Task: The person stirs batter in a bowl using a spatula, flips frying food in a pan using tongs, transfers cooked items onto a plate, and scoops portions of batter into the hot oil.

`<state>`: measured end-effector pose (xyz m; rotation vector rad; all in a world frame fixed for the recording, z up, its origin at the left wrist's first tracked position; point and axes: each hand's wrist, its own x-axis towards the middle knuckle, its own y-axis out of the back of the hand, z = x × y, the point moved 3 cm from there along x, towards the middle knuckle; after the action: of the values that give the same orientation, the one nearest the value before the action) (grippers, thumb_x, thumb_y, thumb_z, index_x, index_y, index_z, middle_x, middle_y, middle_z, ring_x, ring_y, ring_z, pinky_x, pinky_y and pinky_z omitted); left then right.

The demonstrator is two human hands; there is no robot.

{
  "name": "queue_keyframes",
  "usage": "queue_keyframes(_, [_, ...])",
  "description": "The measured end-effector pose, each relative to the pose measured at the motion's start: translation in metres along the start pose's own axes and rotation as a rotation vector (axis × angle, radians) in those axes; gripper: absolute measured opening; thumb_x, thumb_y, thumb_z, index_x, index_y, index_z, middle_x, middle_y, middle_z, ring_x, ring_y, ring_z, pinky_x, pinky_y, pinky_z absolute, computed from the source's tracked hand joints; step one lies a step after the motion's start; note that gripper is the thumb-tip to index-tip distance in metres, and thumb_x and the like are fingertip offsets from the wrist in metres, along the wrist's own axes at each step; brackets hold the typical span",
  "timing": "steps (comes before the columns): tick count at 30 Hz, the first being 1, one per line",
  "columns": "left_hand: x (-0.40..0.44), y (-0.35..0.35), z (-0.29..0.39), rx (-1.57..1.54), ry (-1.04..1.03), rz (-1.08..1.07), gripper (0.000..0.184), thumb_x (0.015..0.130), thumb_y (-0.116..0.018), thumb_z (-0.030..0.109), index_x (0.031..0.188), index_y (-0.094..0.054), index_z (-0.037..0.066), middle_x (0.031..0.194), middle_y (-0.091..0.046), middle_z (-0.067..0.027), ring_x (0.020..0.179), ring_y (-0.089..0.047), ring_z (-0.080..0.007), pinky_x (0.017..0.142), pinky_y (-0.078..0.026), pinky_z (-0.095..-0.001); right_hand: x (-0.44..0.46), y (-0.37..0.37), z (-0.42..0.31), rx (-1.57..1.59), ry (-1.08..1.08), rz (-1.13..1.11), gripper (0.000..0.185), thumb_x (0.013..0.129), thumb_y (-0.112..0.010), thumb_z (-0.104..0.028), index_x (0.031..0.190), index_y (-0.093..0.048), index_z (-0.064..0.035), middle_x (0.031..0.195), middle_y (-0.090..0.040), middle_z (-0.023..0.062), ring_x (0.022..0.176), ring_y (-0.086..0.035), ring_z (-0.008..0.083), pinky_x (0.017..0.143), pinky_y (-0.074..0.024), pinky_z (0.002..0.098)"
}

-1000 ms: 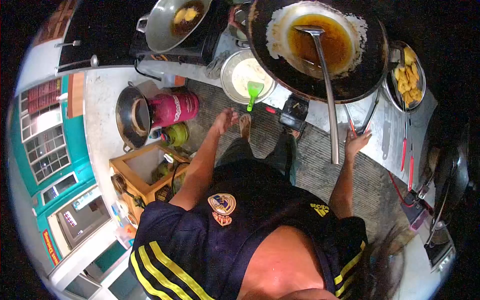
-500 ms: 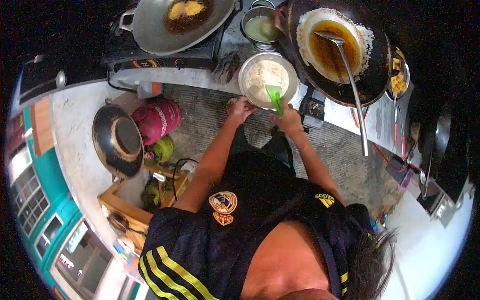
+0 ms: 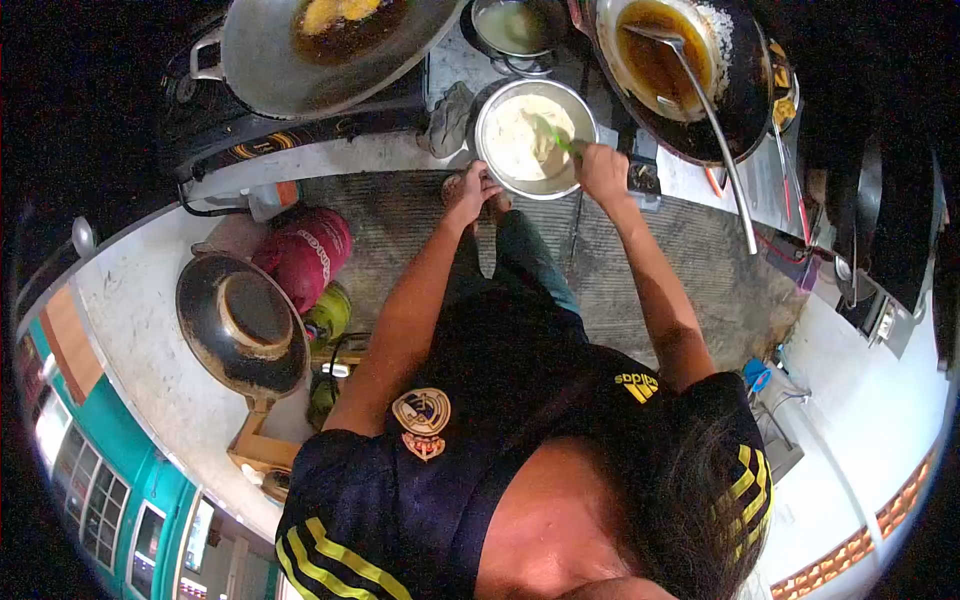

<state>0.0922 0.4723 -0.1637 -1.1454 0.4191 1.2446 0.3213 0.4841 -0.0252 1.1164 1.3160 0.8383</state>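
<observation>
A metal bowl [image 3: 535, 191] holds thick, pale batter [image 3: 512, 142]. My left hand [image 3: 474, 193] grips its near-left rim, with the fingers closed at the edge. At the bowl's right side, my right hand [image 3: 604, 172] is closed around the handle of a green spatula [image 3: 562, 142]. The spatula slants left into the batter, which partly covers its head. A grey cloth [image 3: 452, 120] lies just left of the bowl. Right behind the bowl stands a small pot [image 3: 518, 28] with cloudy liquid.
A large wok [image 3: 255, 60] with oil and golden frying food sits on the stove [image 3: 270, 146] at left. On the right, a dark wok [image 3: 735, 125] of brown oil holds a long metal turner [image 3: 708, 125]. Gas cylinders [image 3: 312, 255] and a hanging pan [image 3: 240, 325] are at lower left.
My right hand has swung from the bowl's near edge to its right side. The spatula now slants left, its head deeper in the batter. My left hand stays at the rim.
</observation>
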Motion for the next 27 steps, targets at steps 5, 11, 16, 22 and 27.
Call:
queue_keyframes(5, [-0.005, -0.002, 0.006, 0.037, -0.051, -0.011, 0.027, 0.094, -0.046, 0.031, 0.114, -0.050, 0.014, 0.096, -0.055, -0.0005, 0.082, -0.056, -0.0154, 0.071, -0.048, -0.0302, 0.060, -0.019, -0.027, -0.111, 0.043, -0.050, 0.015, 0.075, -0.059, -0.014, 0.084, -0.069, -0.0079, 0.079, -0.066, 0.0166, 0.075, -0.066, 0.0309, 0.066, -0.0529, 0.0394])
queue_keyframes(11, [-0.024, -0.012, 0.023, 0.106, -0.162, -0.070, 0.018, 0.098, -0.042, 0.028, 0.106, -0.048, 0.014, 0.094, -0.054, 0.0025, 0.079, -0.052, -0.0095, 0.066, -0.043, -0.0287, 0.062, -0.008, -0.066, -0.249, 0.656, -0.084, 0.013, 0.072, -0.058, -0.007, 0.077, -0.069, -0.0051, 0.077, -0.067, 0.0158, 0.072, -0.068, 0.0264, 0.061, -0.0533, 0.0369])
queue_keyframes(16, [-0.024, -0.015, 0.022, 0.091, -0.154, 0.012, 0.019, 0.098, -0.043, 0.030, 0.110, -0.045, 0.015, 0.094, -0.054, 0.0019, 0.078, -0.053, -0.0092, 0.064, -0.043, -0.0291, 0.046, -0.029, -0.025, -0.151, 0.611, 0.014, 0.018, 0.072, -0.058, -0.010, 0.085, -0.069, -0.0067, 0.078, -0.067, 0.0151, 0.071, -0.067, 0.0281, 0.060, -0.0537, 0.0402])
queue_keyframes(22, [-0.027, -0.012, 0.025, 0.120, -0.115, 0.067, 0.020, 0.097, -0.047, 0.030, 0.111, -0.045, 0.016, 0.089, -0.053, 0.0020, 0.073, -0.054, -0.0100, 0.062, -0.045, -0.0305, 0.050, 0.016, -0.024, 0.012, 0.593, 0.185, 0.035, 0.075, -0.055, -0.005, 0.108, -0.065, -0.0125, 0.091, -0.062, 0.0100, 0.086, -0.062, 0.0258, 0.067, -0.0525, 0.0370])
queue_keyframes(27, [-0.022, -0.009, 0.020, 0.094, -0.142, 0.085, 0.018, 0.096, -0.047, 0.029, 0.109, -0.046, 0.016, 0.089, -0.054, 0.0010, 0.076, -0.055, -0.0119, 0.064, -0.046, -0.0327, 0.064, -0.043, -0.054, -0.253, 0.639, -0.042, 0.015, 0.072, -0.057, -0.010, 0.082, -0.068, -0.0080, 0.095, -0.062, 0.0107, 0.094, -0.059, 0.0272, 0.074, -0.0508, 0.0373])
